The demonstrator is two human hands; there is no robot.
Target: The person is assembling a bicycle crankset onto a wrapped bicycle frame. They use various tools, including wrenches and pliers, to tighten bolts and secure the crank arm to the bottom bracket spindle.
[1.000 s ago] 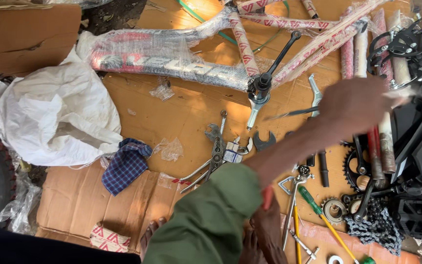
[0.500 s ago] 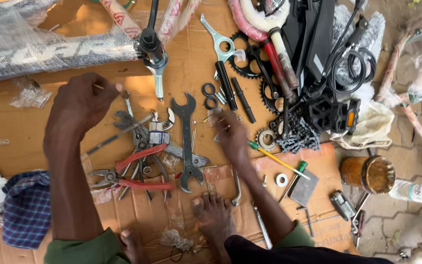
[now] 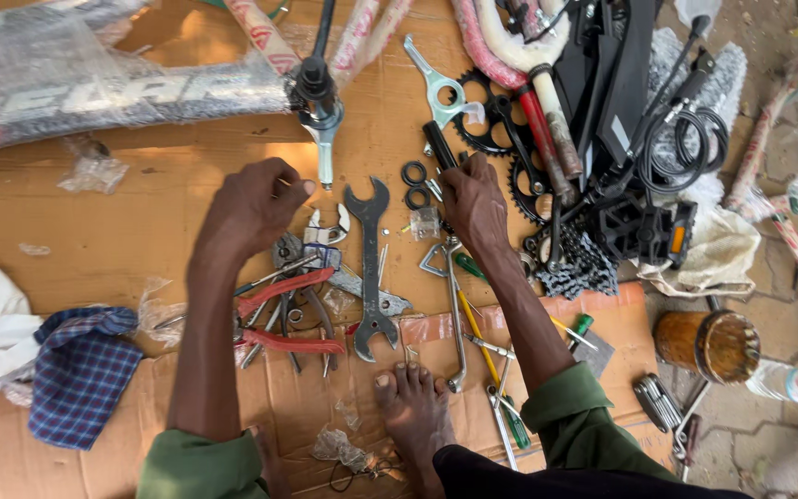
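**Hands among bicycle tools on cardboard**

Cardboard (image 3: 168,231) fills most of the frame, and we look straight down at our two bare hands over it. Our left hand (image 3: 251,208), left of centre, has its fingers curled together above a pile of small metal parts (image 3: 311,245); we cannot tell whether it pinches anything. Just below it lie red-handled pliers (image 3: 288,314). Our right hand (image 3: 475,205), at centre, rests palm down with the fingers closed around a black handle (image 3: 439,145) that points toward the top of the frame. Between the hands a double-ended spanner (image 3: 371,268) lies lengthwise, and two black rings (image 3: 415,185) sit just left of the right hand. Our bare foot (image 3: 413,407) rests at lower centre. A wrapped bicycle frame (image 3: 94,88) lies at upper left, a checked cloth (image 3: 80,370) at lower left, black pedals (image 3: 644,231) and a chain (image 3: 584,268) to the right.
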